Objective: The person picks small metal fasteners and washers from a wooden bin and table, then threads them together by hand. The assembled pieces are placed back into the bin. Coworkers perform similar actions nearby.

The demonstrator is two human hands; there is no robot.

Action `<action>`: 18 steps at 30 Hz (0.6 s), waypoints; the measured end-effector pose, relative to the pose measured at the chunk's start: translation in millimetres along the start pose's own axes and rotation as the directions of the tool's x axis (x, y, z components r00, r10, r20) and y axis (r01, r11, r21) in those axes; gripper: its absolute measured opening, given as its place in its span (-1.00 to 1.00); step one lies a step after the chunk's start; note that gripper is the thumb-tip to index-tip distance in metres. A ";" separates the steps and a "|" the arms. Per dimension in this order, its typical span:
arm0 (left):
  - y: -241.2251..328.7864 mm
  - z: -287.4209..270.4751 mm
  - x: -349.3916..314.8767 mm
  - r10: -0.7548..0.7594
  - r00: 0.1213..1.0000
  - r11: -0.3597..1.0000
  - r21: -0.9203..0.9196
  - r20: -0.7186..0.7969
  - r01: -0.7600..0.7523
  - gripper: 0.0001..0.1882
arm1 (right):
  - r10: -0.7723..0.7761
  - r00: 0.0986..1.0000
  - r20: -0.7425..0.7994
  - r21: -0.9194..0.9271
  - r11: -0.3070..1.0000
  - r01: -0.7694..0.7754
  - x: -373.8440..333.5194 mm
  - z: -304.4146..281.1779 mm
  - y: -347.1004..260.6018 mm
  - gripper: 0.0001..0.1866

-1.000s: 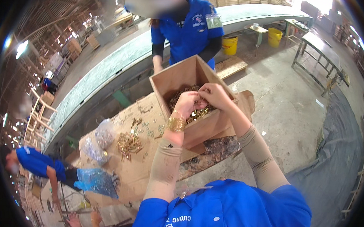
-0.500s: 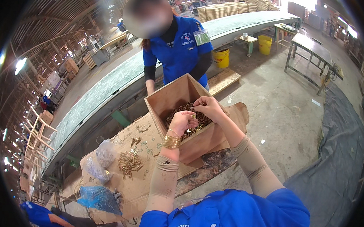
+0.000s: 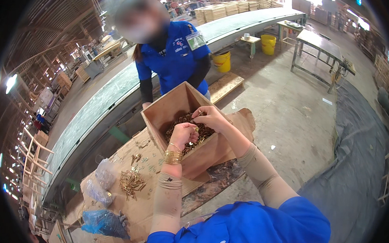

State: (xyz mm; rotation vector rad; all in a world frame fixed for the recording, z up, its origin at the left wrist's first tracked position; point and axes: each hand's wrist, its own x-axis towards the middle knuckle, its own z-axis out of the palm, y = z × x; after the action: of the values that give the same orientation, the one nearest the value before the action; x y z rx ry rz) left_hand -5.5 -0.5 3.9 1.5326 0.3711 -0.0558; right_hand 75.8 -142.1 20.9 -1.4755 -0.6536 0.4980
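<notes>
Fingers [image 3: 189,131] of left hand [image 3: 184,135] curled shut on brass screws [image 3: 186,120], inside cardboard box [image 3: 169,111]. Right hand [image 3: 212,118] pinching one screw above pile. Box on cardboard-covered bench [image 3: 147,206], co-worker [image 3: 171,59] opposite.

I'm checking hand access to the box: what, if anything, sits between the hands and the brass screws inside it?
Nothing visible. The cardboard box is open-topped, and both the left hand and right hand are already on the screws.
</notes>
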 end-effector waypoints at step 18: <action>8.9 5.6 -3.4 0.094 0.992 0.951 -0.302 0.086 -0.064 -0.84 | -0.037 0.994 -0.104 -0.045 0.998 0.032 8.2 0.5 13.8 -0.72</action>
State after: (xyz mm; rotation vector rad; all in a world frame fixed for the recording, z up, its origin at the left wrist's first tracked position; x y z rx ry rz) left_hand -5.2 -6.3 13.4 1.2376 0.2263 -0.0118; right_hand 82.6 -135.5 7.9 -1.5179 -0.6091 0.3794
